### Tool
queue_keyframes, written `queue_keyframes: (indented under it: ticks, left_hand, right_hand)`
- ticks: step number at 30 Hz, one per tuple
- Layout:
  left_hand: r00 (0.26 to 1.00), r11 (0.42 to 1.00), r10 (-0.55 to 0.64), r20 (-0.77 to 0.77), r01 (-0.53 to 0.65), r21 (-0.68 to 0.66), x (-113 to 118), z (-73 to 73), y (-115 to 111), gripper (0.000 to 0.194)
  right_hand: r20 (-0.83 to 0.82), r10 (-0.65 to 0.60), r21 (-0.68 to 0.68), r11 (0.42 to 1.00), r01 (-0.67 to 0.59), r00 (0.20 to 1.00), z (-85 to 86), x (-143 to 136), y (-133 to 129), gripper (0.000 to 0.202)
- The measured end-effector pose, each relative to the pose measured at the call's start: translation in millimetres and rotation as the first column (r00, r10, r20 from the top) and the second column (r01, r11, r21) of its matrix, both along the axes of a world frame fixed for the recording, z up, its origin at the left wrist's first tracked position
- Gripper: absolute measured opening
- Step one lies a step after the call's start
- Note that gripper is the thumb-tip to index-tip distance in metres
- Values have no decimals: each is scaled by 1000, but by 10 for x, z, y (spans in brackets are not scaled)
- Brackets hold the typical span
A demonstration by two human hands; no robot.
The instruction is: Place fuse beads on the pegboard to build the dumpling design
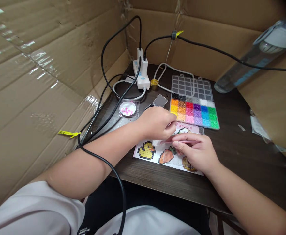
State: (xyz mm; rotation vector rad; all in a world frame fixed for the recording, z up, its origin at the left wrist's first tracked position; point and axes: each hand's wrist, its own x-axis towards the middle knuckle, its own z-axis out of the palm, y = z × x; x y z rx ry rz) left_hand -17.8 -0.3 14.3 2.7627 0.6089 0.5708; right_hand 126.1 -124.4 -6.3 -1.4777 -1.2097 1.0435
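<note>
Over the printed pattern sheet [146,151], my right hand [198,151] pinches thin pink tweezers [188,141], their tips pointing left. My left hand [158,122] hangs over the sheet's upper left part with its fingers curled down; what they hold, if anything, is hidden. A small whitish piece [156,143] shows below it, near the tweezer tips. The sheet shows a yellow duck, a carrot and other pixel figures. Behind it lies an open bead box [194,112] with beads sorted by colour. A white dish [127,108] holds pink and white beads at the left.
A white power strip [142,76] with black cables stands at the back left. One cable [118,176] crosses my left forearm. A gold cup [154,84] sits behind. Cardboard walls [59,65] surround the dark table [240,150]; a clear bottle [252,58] leans at the back right.
</note>
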Motion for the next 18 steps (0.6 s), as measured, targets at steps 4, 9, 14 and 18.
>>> queue_keyframes:
  ticks: [4,9,14,18]
  left_hand:
    - [1000,1000,5,-5,-5,-3,0,1,-1,26]
    - [1000,1000,6,1,-6,2,6,-6,-1,27]
    - [1000,1000,1,-2,-1,-7,8,-9,-3,28]
    - [1000,1000,-1,4,1,-9,7,-5,-5,27]
  right_hand:
    - [-20,-23,-10,1000,22,1000,0,-7,0,10]
    - [-11,-17,-20,1000,17,1000,28,-24,15,9]
    - [33,-17,3,1000,17,999,29,-27,18,8]
    - [59,-4,7,1000,4,998,22,-15,15,8]
